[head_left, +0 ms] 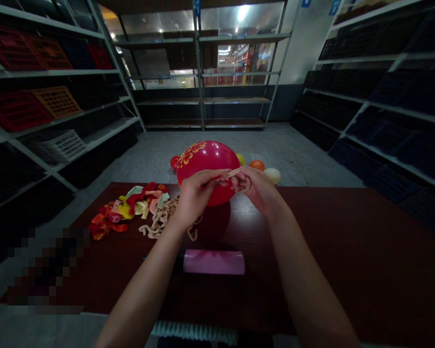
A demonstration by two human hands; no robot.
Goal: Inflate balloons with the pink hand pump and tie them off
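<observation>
A blown-up red balloon (203, 159) with a yellow pattern rests above the dark red table (348, 261), held at its neck. My left hand (194, 193) is closed, pinching the balloon's neck from the left. My right hand (253, 186) is closed too, its fingers wrapped round the neck and a pale band or string stretched between both hands. A pile of limp balloons (130, 208) in red, yellow and pale colours lies left of my left hand. Pale looped bands (163, 220) lie under my left wrist. A pink cylinder (213, 262), perhaps a pump, lies between my forearms.
Several inflated balloons lie on the floor beyond the table: orange (256, 165), cream (272, 175), yellow-green (241, 158). Metal shelving lines the left, back and right walls, with red and orange crates (56, 100) and a white crate (60, 145) on the left.
</observation>
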